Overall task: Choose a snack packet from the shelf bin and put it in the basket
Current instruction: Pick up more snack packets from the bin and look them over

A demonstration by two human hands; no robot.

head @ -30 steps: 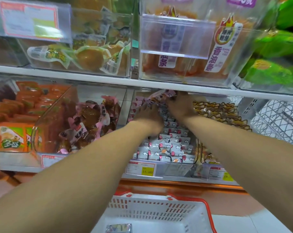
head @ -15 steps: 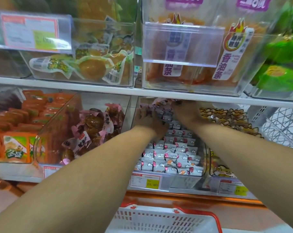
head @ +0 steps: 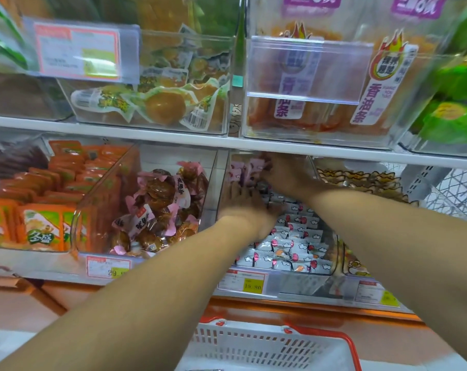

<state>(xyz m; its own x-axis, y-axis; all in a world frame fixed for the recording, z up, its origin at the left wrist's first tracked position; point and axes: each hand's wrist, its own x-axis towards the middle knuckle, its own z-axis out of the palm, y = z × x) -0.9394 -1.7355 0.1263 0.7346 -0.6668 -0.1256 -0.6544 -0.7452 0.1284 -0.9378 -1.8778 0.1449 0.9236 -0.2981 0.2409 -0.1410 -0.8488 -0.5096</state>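
The small white snack packets (head: pixel 288 247) with red and orange prints lie in rows in a clear plastic shelf bin (head: pixel 331 266) on the lower shelf; they are too many and too blurred to count. Deep in that bin, under the white shelf board (head: pixel 173 135), both hands work among pinkish packets (head: pixel 244 170) stacked at the back. The left hand (head: pixel 243 204) lies palm down on the packets, its fingers pointing inward; whether they grip one I cannot tell. The right hand (head: pixel 283 172) reaches further back, fingers bent against the pink packets, though a firm hold is not plain to see.

Left of that bin, a second clear bin holds brown snacks in pink-edged wrappers (head: pixel 157 207), and further left sit orange packets (head: pixel 39 226). Right of it lies a bin of yellowish patterned packets (head: pixel 361 180). Below the bin, at the bottom edge, stands one white plastic basket with a red rim (head: pixel 267 349).
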